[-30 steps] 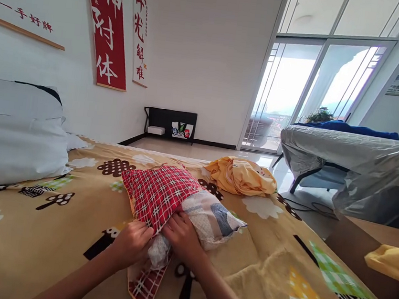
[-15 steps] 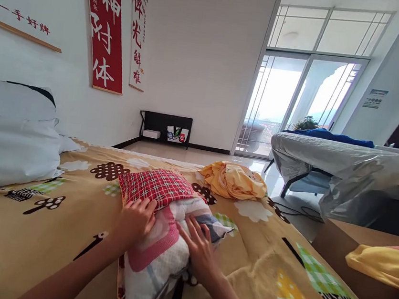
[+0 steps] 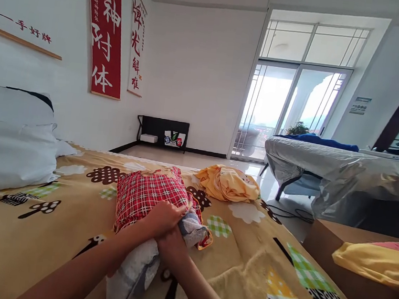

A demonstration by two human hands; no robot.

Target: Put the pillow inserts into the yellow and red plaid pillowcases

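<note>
A red plaid pillowcase [image 3: 151,192] lies on the bed, with a soft white, grey-blue patterned pillow [image 3: 133,269] partly inside it. The pillow's near end sticks out toward me, and a grey-striped corner [image 3: 192,228] shows at the right of the opening. My left hand [image 3: 164,218] is closed on the pillowcase's edge, its fingers curled at the right side of the opening. Just below it, my right hand [image 3: 172,246] reaches in against the pillow at the opening. The right fingers are hidden behind my left hand and the fabric.
A tan printed bedspread [image 3: 245,251] covers the bed. Beyond the pillowcase lies a bunched yellow cloth [image 3: 229,184]. White bulky bedding [image 3: 8,147] is at the left. Right of the bed are a cardboard box [image 3: 322,235] with yellow fabric [image 3: 377,263] and a plastic-covered table [image 3: 300,151].
The pillowcase now covers more of the pillow. My left hand has moved right onto the pillowcase's edge, and my right hand has moved left beneath it. The view has shifted slightly.
</note>
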